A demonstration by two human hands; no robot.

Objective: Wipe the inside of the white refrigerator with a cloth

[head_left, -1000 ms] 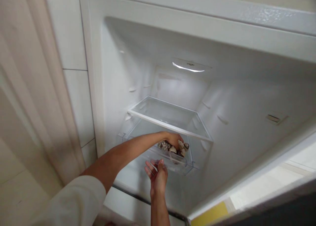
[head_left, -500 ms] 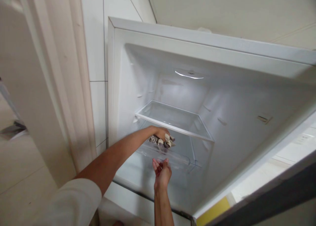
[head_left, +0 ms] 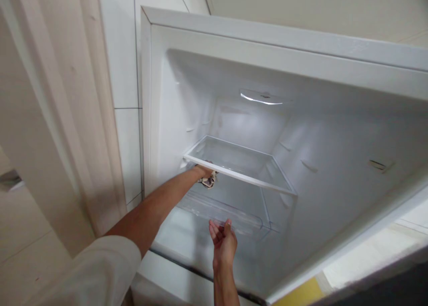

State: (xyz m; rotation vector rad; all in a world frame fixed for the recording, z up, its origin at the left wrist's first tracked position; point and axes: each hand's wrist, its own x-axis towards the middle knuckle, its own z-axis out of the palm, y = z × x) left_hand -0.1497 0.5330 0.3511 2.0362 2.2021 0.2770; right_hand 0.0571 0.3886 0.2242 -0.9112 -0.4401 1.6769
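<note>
Beneath the glass shelf (head_left: 234,152), my left hand (head_left: 204,171) is closed around a crumpled patterned cloth (head_left: 210,181), cream and dark in colour. The hand reaches into a clear plastic drawer (head_left: 230,211), near its left side, and the shelf's front edge partly covers the fingers. My right hand (head_left: 224,243) is turned palm up at the drawer's front lip, its fingers curled against the lower edge and the thumb raised beside it. The drawer sits inside the white fridge compartment (head_left: 187,87).
A lamp cover (head_left: 262,96) is set in the compartment's ceiling. Small shelf supports (head_left: 309,165) stick out of the side walls. To the left stand a tiled wall (head_left: 125,65) and a wooden door frame (head_left: 96,119). A yellow patch (head_left: 301,295) shows at the lower right.
My left hand has moved left and deeper under the shelf with the cloth. My right hand stays at the drawer's front lip. The camera view has shifted slightly.
</note>
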